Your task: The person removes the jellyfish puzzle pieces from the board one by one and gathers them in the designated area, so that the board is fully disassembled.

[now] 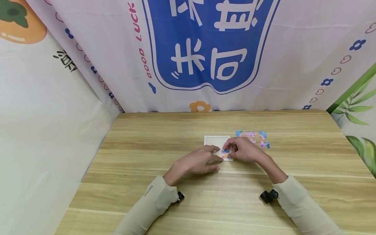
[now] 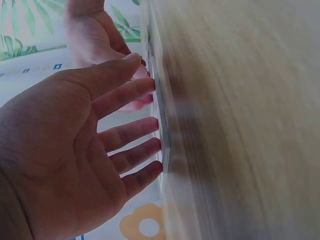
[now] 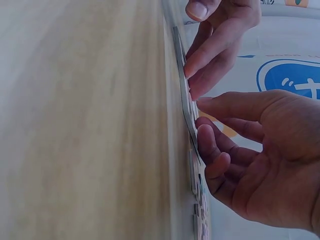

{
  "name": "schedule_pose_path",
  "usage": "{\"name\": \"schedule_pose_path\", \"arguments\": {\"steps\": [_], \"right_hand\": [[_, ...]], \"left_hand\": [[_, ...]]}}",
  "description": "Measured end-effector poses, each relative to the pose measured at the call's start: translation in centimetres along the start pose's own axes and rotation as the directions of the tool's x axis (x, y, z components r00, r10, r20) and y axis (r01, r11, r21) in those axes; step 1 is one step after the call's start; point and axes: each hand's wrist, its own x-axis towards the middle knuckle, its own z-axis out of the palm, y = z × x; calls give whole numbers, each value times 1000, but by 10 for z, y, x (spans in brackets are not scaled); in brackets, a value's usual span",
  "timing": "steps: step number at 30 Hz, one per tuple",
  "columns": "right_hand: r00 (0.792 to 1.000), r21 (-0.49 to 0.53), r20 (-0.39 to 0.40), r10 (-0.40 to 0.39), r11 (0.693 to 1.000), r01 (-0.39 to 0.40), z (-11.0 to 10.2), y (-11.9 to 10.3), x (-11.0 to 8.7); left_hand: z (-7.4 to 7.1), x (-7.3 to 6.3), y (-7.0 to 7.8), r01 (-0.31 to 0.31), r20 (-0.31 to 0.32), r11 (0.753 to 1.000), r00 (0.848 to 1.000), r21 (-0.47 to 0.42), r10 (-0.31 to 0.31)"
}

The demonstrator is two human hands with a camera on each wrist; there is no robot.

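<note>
A small white puzzle tray [image 1: 212, 141] lies flat on the table, with colourful jigsaw pieces [image 1: 225, 156] in its near right corner. My left hand [image 1: 202, 160] rests its nearly straight fingertips on the tray and beside those pieces. From the other side, my right hand [image 1: 243, 149] pinches a puzzle piece at the corner between thumb and forefinger; the fingers hide much of it. Seen edge-on in the left wrist view, the thin tray [image 2: 164, 135] touches the left fingertips. The right thumb and fingers [image 3: 225, 106] meet the tray's surface in the right wrist view.
Several loose pink and blue puzzle pieces [image 1: 262, 144] lie on the wooden table [image 1: 141, 156] just right of the tray, partly behind the right hand. A printed curtain [image 1: 135, 94] hangs along the table's back edge. Black wrist cameras [image 1: 268, 196] sit at both cuffs.
</note>
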Motion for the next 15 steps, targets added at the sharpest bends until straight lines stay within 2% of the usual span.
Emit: {"name": "schedule_pose_path", "arguments": {"steps": [15], "right_hand": [[1000,-28,-9,-19,999,18,2,-1,0]], "left_hand": [[2,-1,-3,-6,-4,1000,1000,-24,6]]}}
